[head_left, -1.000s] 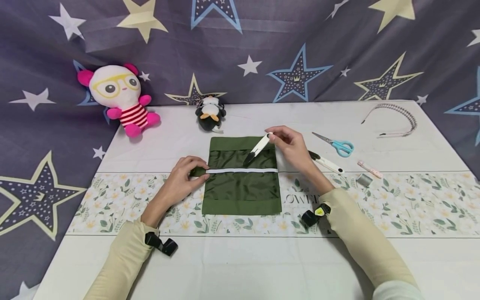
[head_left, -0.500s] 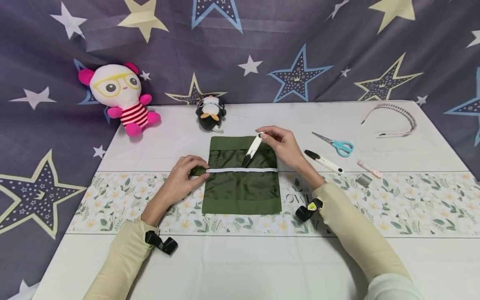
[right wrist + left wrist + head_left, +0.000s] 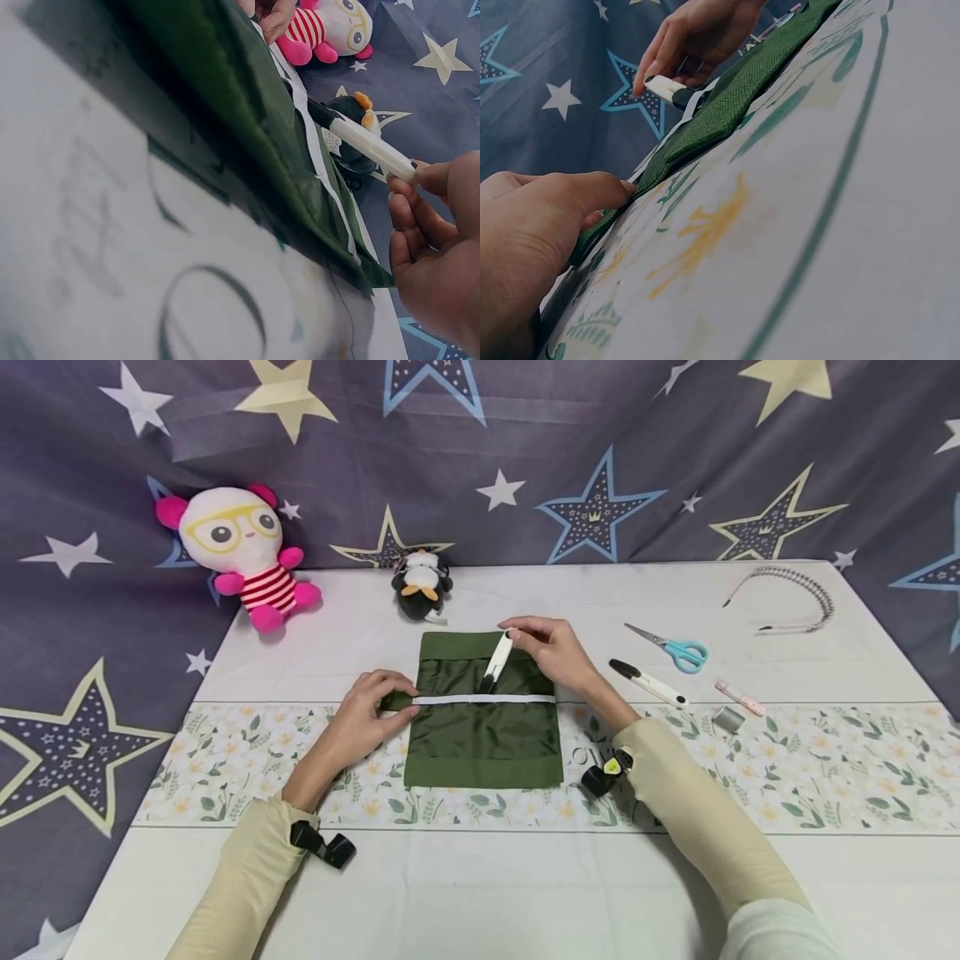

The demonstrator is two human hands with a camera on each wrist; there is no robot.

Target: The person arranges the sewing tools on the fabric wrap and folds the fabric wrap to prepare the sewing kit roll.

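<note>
A green fabric organizer [image 3: 483, 747] lies flat with a white elastic band [image 3: 517, 699] across its middle. At its left edge my left hand [image 3: 367, 710] holds a small green tab [image 3: 395, 702] between thumb and fingers. My right hand [image 3: 558, 652] pinches the rear end of a slim white tool with a black tip [image 3: 496, 660], held tilted over the upper half. The black tip points down and is right at the band's upper edge. In the right wrist view, thumb and fingertips grip the white tool [image 3: 375, 150] by its end, its dark tip beside the band [image 3: 315, 142].
Right of the organizer lie a similar white-and-black tool [image 3: 648, 683], blue-handled scissors [image 3: 678, 653], a grey thread spool [image 3: 728, 719] and a small pink item [image 3: 739, 699]. A headband [image 3: 817, 602] is behind them. A panda plush [image 3: 247, 556] and penguin plush [image 3: 421, 587] stand at the back.
My right hand has moved left along the band with the white tool, which now stands steeper, its tip closer to the band. The left hand stays in place.
</note>
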